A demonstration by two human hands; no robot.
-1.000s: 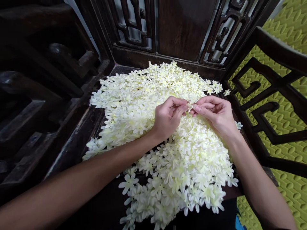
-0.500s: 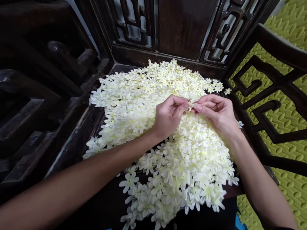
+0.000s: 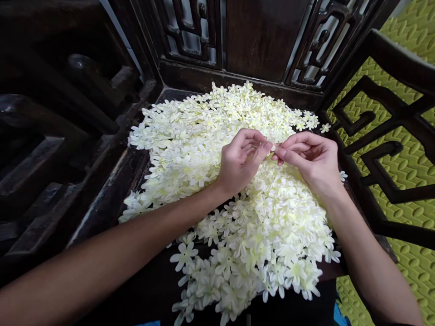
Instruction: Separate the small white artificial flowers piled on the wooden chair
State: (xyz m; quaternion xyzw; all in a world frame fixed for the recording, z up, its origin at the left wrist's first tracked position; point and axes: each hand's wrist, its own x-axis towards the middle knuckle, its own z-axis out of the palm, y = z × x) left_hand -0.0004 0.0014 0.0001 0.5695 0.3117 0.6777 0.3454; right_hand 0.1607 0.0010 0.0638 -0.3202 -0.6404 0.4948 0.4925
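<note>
Left hand [image 3: 239, 163]: fingertips pinched on a small flower piece [image 3: 273, 147], from its left side.
Flower piece: held between both hands, just above the flower pile [image 3: 217, 181].
Right hand [image 3: 312, 160]: thumb and forefinger pinched on the same piece, from its right.
Flower pile: covers the dark wooden chair seat [image 3: 112, 199] beneath both hands.

Creamy white flowers [image 3: 238, 217], dark brown chair [image 3: 258, 40], leaf-patterned green mat [image 3: 408, 181].

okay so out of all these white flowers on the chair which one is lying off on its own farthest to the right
The single flower beside the right hand, near the seat's right edge. It lies apart from the flower pile, farther right than the stray flower up near the chair back.
</note>
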